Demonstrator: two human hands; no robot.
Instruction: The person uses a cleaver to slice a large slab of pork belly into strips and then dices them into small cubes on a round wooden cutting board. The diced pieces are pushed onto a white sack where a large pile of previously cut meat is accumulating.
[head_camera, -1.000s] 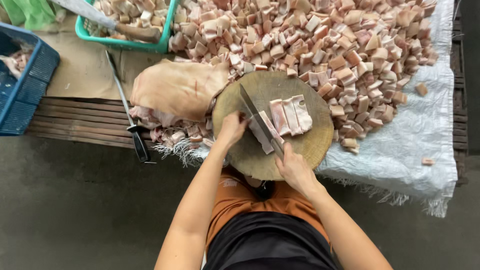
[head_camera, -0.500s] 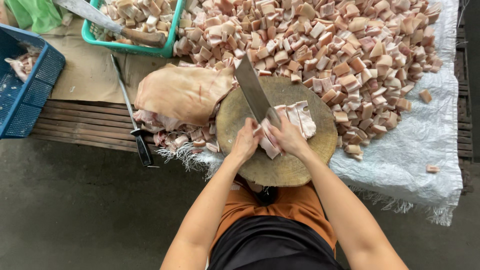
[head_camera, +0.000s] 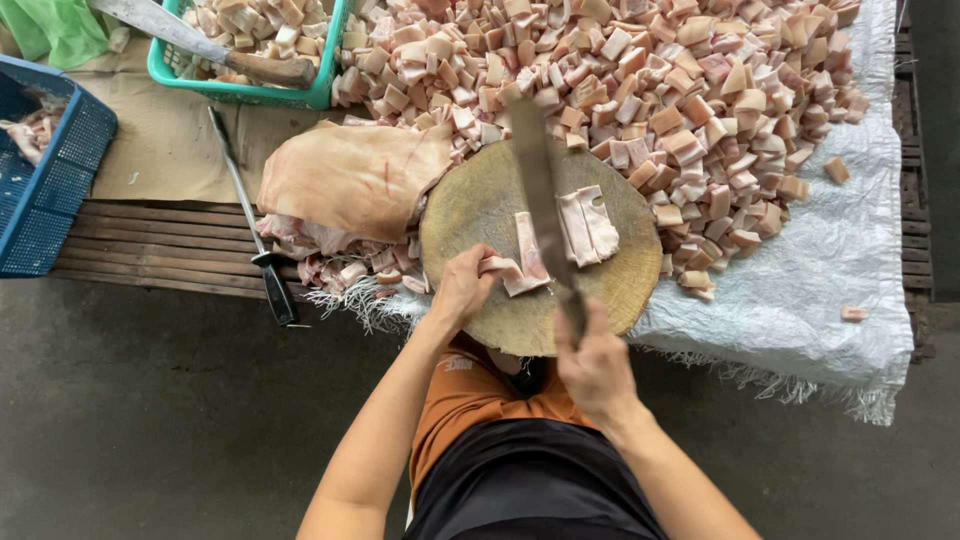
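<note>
I count one round wooden chopping block (head_camera: 480, 215) on the table, with three pale meat strips (head_camera: 588, 225) on it. My left hand (head_camera: 462, 285) pinches the end of the nearest strip at the block's near edge; my right hand (head_camera: 597, 362) is closed around the handle of one cleaver (head_camera: 538, 185), its blade raised over the strips. Two baskets: a green one (head_camera: 240, 90) holding cut cubes and a second knife, a blue one (head_camera: 45, 190) holding a few scraps.
</note>
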